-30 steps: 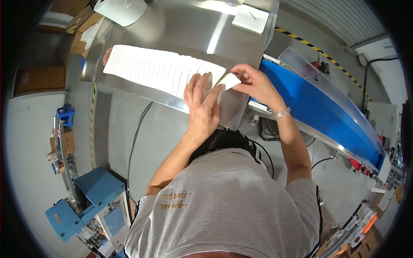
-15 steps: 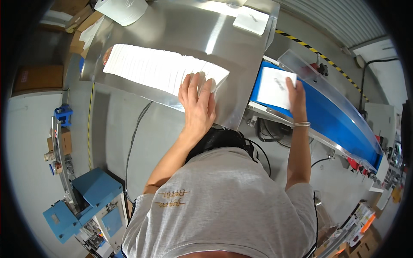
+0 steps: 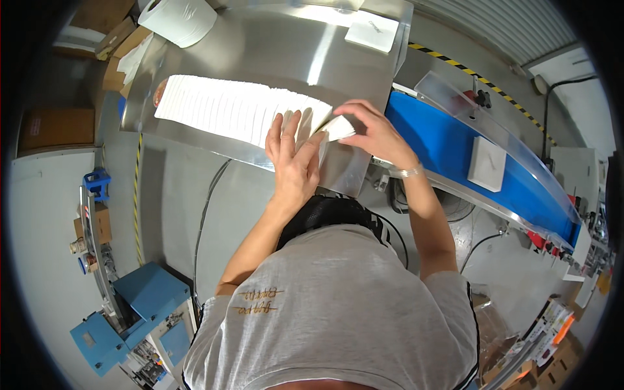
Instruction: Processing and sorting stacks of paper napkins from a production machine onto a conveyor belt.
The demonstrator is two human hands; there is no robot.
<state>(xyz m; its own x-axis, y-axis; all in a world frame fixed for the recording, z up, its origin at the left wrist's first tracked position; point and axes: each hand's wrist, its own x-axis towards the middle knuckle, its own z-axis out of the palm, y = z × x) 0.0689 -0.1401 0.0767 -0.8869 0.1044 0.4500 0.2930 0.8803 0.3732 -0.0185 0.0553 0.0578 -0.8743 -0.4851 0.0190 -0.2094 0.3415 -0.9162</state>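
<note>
A long row of folded white paper napkins (image 3: 214, 104) stands on edge across a shiny metal table (image 3: 260, 45). My left hand (image 3: 292, 156) lies over the right part of the row, its fingers pressed in among the napkins and its thumb toward the end. A small bundle of napkins (image 3: 340, 128) leans away from the row there, split off by a dark gap. Around that bundle's outer end my right hand (image 3: 380, 136) curls, thumb on the near side and fingers on the far side. A square napkin stack (image 3: 487, 164) lies on the blue conveyor belt (image 3: 429, 133).
Another square napkin stack (image 3: 372, 31) rests at the table's far right corner. A big white paper roll (image 3: 179, 21) stands at the far left. A clear guard (image 3: 448, 97) runs along the conveyor's far side. Blue machine boxes (image 3: 149, 292) are at the lower left.
My right hand has let go of the square napkin stack on the belt and come left to the row's end. That stack has travelled right along the belt. The end bundle now leans apart.
</note>
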